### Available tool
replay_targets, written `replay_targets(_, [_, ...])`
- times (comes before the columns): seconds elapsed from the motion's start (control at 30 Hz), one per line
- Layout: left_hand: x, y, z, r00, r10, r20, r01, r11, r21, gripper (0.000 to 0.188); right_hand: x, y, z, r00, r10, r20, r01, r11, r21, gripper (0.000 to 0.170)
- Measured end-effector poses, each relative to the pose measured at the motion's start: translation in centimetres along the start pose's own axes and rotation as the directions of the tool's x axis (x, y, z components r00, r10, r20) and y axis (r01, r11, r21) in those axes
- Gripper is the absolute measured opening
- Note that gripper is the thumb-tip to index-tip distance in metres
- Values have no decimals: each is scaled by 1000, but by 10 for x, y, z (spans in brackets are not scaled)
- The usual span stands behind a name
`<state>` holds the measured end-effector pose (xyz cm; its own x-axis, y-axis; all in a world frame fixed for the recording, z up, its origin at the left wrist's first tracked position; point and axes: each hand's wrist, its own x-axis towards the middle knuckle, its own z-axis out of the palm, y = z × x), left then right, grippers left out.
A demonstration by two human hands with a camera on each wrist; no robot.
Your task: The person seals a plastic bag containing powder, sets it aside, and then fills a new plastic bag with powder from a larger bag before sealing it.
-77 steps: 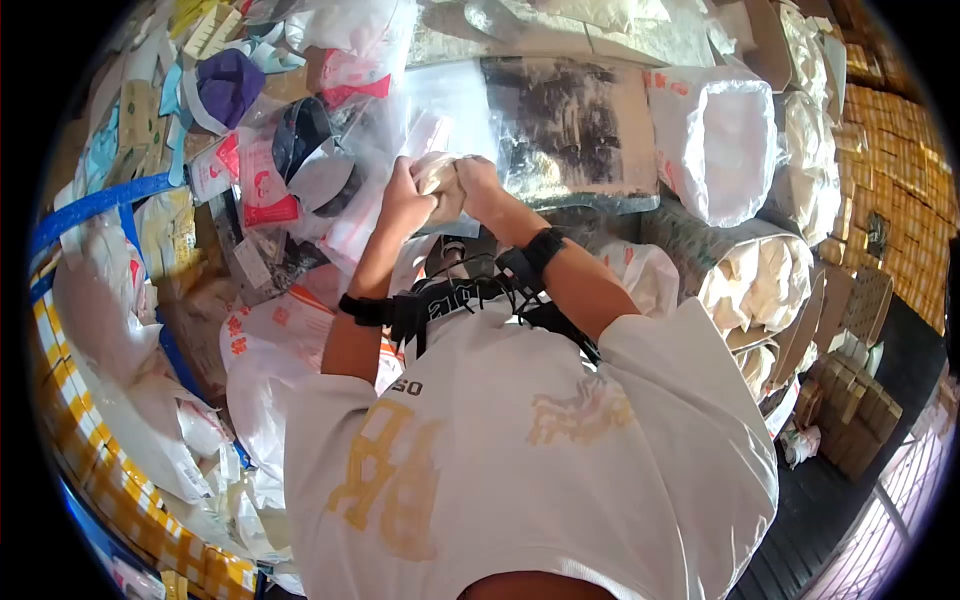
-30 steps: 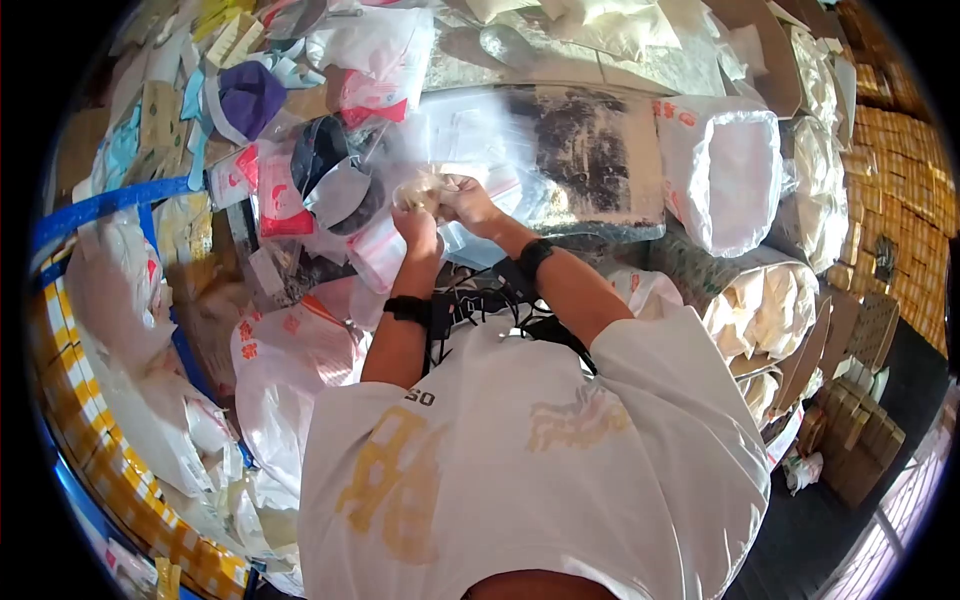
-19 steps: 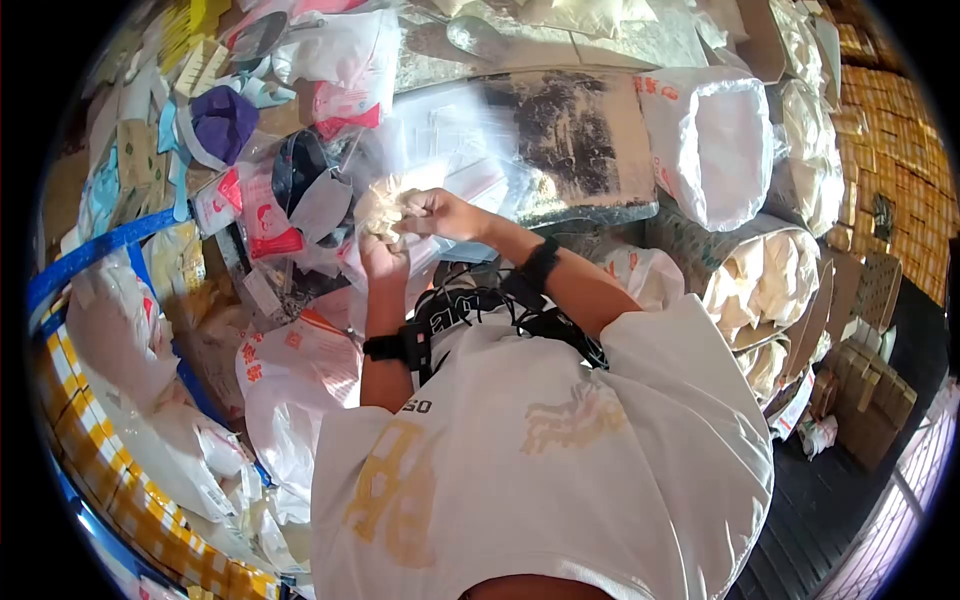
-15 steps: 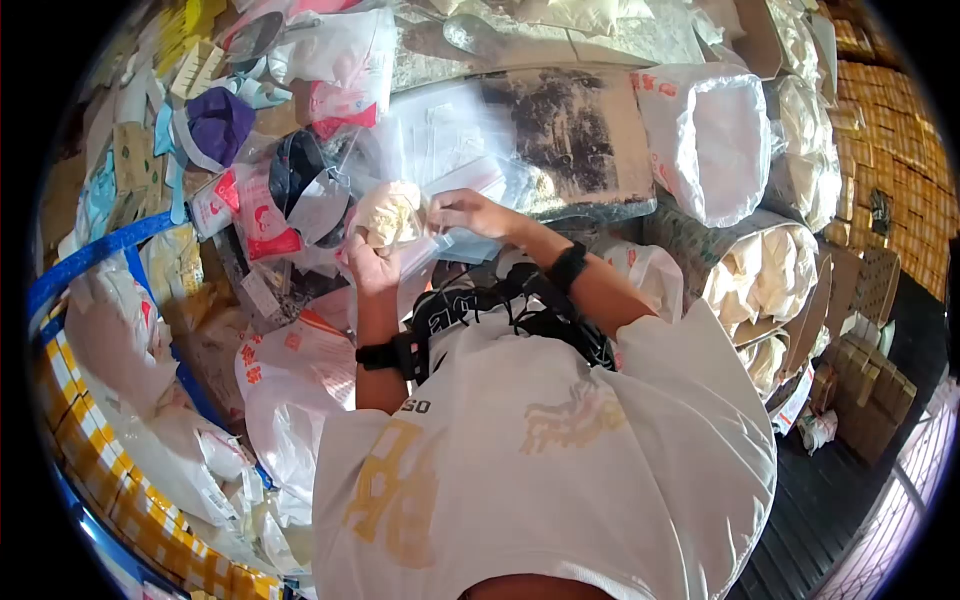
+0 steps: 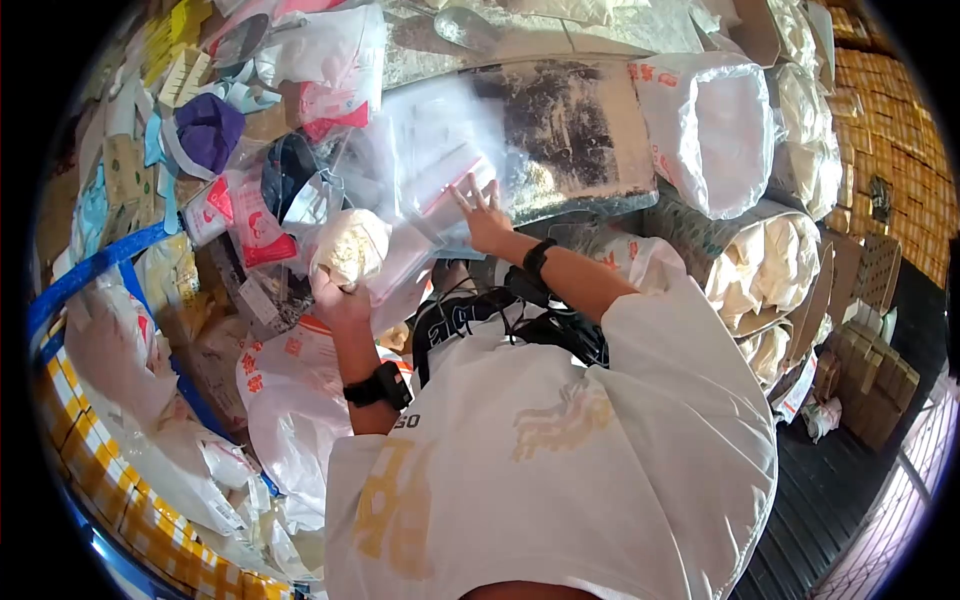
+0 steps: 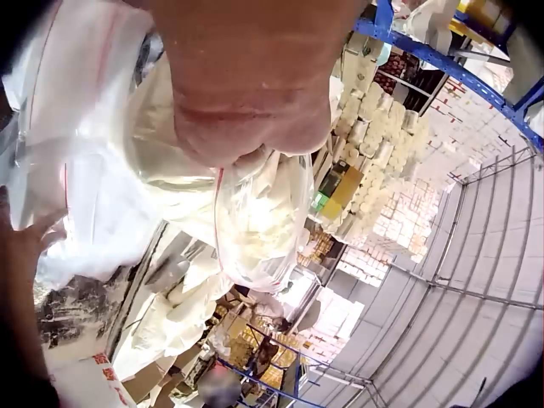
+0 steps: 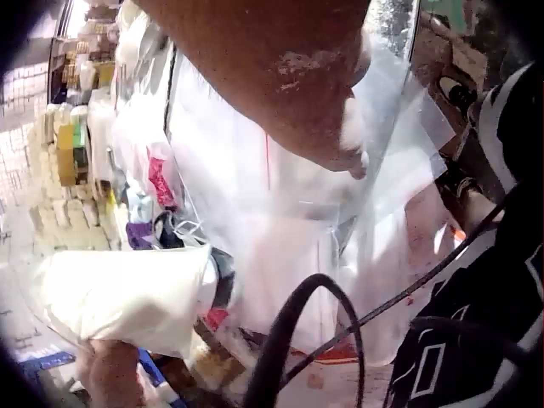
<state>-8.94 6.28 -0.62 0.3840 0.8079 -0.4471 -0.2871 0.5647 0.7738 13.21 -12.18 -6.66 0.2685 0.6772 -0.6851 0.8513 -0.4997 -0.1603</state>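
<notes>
My left hand [image 5: 342,303] grips a clear zip bag of pale cream powder [image 5: 352,248] by its gathered lower end, off to the left. Up close in the left wrist view, the same bag [image 6: 263,225] bulges out beneath the curled fingers, with a red line along its edge. Over a pile of flat clear zip bags [image 5: 455,180], my right hand [image 5: 487,222] spreads its fingers. In the right wrist view that hand [image 7: 297,85] has white powder on its skin, and its fingertips are right at the flat bags [image 7: 289,221].
A powder-dusted dark board [image 5: 570,130] lies right of the bags. Beyond it stands a white-lined sack [image 5: 735,140], with an open box of cream bags [image 5: 765,275] nearer. A metal scoop [image 5: 465,28] lies at the back. Pink-and-white packets [image 5: 262,225] and a blue rail [image 5: 100,260] are at left.
Both hands were together on the powder bag. The right hand has let go, moved right and spread its fingers over the flat bags. The left hand has carried the powder bag left.
</notes>
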Motion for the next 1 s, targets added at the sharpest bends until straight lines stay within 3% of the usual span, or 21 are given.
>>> replay_targets(0.07, [1,-4,-8,999,50,11,-51,985,165,34,11,-2,-1,998,64,-17,-59,972,229,103])
replay_targets(0.1, [7,-13,-24,995,87,41,-95,946,309,35,46,1,53,938,69,-340,-83,996,-25,110])
replay_targets(0.17, [8,-12,-24,1000,19,-8,-16,969,247,35,55,-4,37,950,85,-302,-100,994,-35,108])
replay_targets(0.23, [7,-11,-13,971,-217,-97,195,961,-198,35,69,-13,24,944,151,-292,-159,987,-3,105])
replay_targets(0.33, [8,-17,-7,976,-211,-54,197,961,-196,31,83,-19,13,936,134,-324,-118,991,68,102])
replay_targets(0.43, [-1,-13,28,971,-175,-160,157,980,-121,28,92,-35,2,927,157,-341,-147,988,57,100])
replay_targets(0.47, [-4,-12,38,976,-183,-120,171,980,-103,27,92,-38,-4,923,162,-349,-156,987,45,100])
replay_targets(0.5, [-6,-12,47,978,-192,-80,185,979,-88,26,90,-38,-9,943,111,-313,-101,994,49,87])
replay_targets(0.53, [-7,-12,51,979,-201,-41,197,978,-75,25,95,-36,-8,933,85,-349,-61,995,80,89])
replay_targets(0.57, [1,-21,48,985,-164,55,164,986,5,23,100,-34,-8,922,60,-383,-19,994,109,92])
replay_targets(0.6, [2,-29,47,991,6,133,-40,968,249,22,102,-34,-5,909,36,-415,23,990,137,94])
replay_targets(0.63, [1,-39,50,957,149,249,-251,854,455,21,93,-32,-16,887,6,-462,79,983,164,86])
replay_targets(0.67, [2,-48,46,976,-2,217,-55,965,256,19,94,-25,-12,863,2,-505,177,935,306,81])
replay_targets(0.7, [4,-56,42,972,-153,180,149,988,35,17,97,-18,-11,836,8,-549,276,858,433,77])
replay_targets(0.73, [2,-56,47,960,-205,193,213,977,-25,17,96,-10,-9,808,22,-589,374,753,541,73])
replay_targets(0.77, [-4,-54,59,945,-253,208,276,958,-85,17,73,-2,-25,804,129,-581,389,623,678,57])
replay_targets(0.8, [-10,-53,72,927,-299,226,335,931,-144,17,69,8,-25,737,151,-659,420,662,621,42])
replay_targets(0.87, [-13,-55,85,905,-371,209,412,888,-206,15,43,27,-35,926,134,-352,293,330,897,34])
replay_targets(0.9, [-11,-68,73,892,-382,242,431,879,-203,15,30,33,-39,993,24,-113,114,-80,990,40])
replay_targets(0.93, [-10,-80,65,878,-391,276,450,870,-200,14,0,40,-59,994,-109,-24,8,-145,989,53])
replay_targets(1.0, [-14,-86,65,873,-375,312,442,878,-182,15,-51,42,-89,967,-235,-96,104,22,994,71])
